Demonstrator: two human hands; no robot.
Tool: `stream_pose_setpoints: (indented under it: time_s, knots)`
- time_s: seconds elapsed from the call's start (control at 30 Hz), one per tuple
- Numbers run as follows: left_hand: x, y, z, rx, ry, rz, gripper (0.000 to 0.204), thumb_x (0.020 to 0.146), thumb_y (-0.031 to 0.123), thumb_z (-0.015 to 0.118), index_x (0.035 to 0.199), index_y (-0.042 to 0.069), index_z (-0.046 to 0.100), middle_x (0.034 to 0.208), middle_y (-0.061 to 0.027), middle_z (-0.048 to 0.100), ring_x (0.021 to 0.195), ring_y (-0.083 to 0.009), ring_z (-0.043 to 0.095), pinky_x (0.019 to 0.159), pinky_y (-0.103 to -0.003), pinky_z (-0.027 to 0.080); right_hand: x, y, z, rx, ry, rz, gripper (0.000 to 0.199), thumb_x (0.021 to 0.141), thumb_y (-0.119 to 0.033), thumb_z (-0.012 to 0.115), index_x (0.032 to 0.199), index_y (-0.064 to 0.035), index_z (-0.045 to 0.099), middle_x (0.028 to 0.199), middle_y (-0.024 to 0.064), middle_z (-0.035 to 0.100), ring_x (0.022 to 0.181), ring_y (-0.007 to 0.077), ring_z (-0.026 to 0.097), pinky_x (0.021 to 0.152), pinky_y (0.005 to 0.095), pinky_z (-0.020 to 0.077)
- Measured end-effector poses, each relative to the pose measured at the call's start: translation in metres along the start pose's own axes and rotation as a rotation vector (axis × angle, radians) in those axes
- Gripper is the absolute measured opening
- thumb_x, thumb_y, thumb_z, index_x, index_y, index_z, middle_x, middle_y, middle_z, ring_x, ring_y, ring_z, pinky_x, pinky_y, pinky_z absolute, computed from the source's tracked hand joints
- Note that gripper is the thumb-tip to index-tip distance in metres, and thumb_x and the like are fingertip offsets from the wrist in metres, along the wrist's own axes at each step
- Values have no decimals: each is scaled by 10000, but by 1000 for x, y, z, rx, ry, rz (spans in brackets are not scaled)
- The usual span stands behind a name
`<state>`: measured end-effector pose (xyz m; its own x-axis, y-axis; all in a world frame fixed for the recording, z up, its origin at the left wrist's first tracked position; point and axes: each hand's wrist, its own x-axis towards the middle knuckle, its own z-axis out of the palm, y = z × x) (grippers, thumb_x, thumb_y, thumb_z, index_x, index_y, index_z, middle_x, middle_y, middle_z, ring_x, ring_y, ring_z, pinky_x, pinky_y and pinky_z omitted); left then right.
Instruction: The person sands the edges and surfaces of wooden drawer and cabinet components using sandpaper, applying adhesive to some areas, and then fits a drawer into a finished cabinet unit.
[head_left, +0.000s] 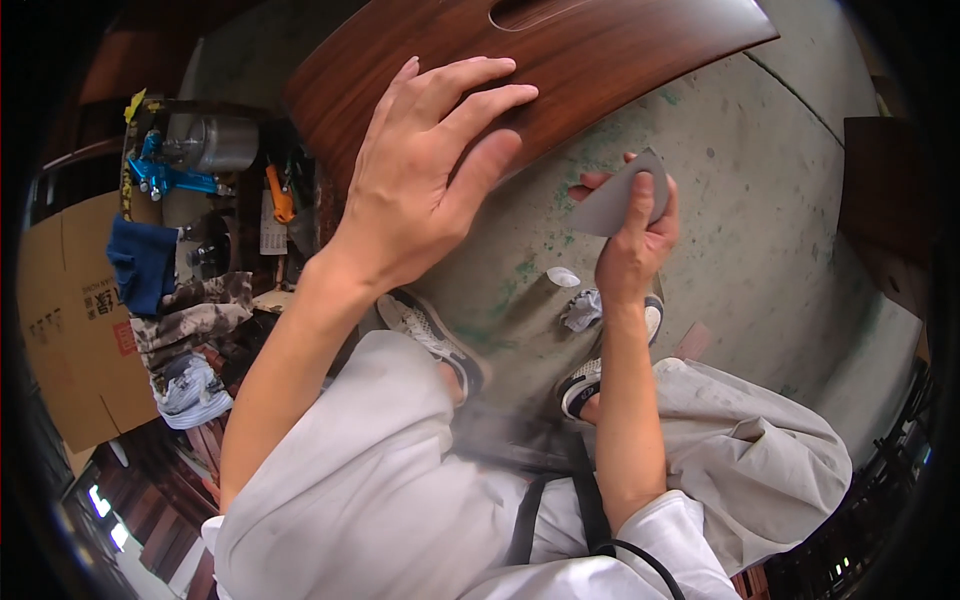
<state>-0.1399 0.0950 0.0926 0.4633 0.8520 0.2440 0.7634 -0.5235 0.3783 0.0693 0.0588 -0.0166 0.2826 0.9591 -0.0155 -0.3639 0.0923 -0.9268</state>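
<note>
At 12 o'clock of the view: dark wood panel [560, 60], glossy, curved edge, slot cut near the top. Left hand [430, 170] flat on its lower edge, fingers spread and pressed to the surface, thumb along the rim. Right hand [632, 235] at 2 o'clock, clear of the panel, pinching a folded grey sanding sheet [612, 200] between thumb and fingers; the sheet hangs over the concrete floor [760, 220], not yet touching wood.

Judgement: sanding or surface check in hand. To do it well:
- Keep left palm planted to steady the panel.
- Bring sheet in flat, not on its folded corner, to avoid scoring the finish.
- Stroke along the grain, light even pressure.
- Ease off at the curved edge and around the slot; easy to cut through there.

At 9 o'clock: blue spray gun [165, 170] with metal cup, blue cloth [140, 262], cardboard box [70, 320]. At 6 o'clock: shoes [440, 345] and a crumpled rag [582, 308] on the floor; mind footing.
</note>
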Motion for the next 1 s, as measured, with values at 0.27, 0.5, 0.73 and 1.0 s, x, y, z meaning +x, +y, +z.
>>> stream_pose_setpoints:
  time_s: [0.27, 0.5, 0.73, 1.0]
  knots:
    - [12, -36, -6, 116, 26, 5, 471, 1062, 296, 511, 1512, 154, 529, 1597, -97, 463, 1493, -315, 397, 1260, -518, 183, -19, 9, 12, 63, -205, 156, 253, 1042, -228, 665, 1151, 0, 673, 901, 91, 728, 782, 180, 731, 669, 305, 604]
    - [13, -46, 9, 339, 134, -212, 577, 1059, 458, 482, 1585, 227, 437, 1663, -100, 361, 1559, -296, 281, 1263, -566, 125, -18, 9, 42, 81, -400, 232, 221, 985, -180, 741, 1002, 41, 732, 832, 75, 725, 693, 158, 710, 617, 284, 593]
    - [14, -27, 6, 335, 98, -260, 615, 1033, 341, 539, 1583, 106, 396, 1660, -185, 317, 1550, -358, 267, 1264, -572, 126, -13, 19, 49, 166, -419, 249, 230, 993, -177, 729, 989, 53, 738, 806, 90, 733, 704, 165, 712, 643, 303, 593]
    - [13, -29, 7, 350, 104, -254, 617, 1029, 335, 547, 1582, 103, 399, 1652, -180, 335, 1540, -359, 289, 1262, -561, 143, -13, 28, 51, 278, -437, 271, 187, 976, -148, 745, 972, 38, 762, 787, 84, 741, 703, 151, 707, 652, 286, 580]
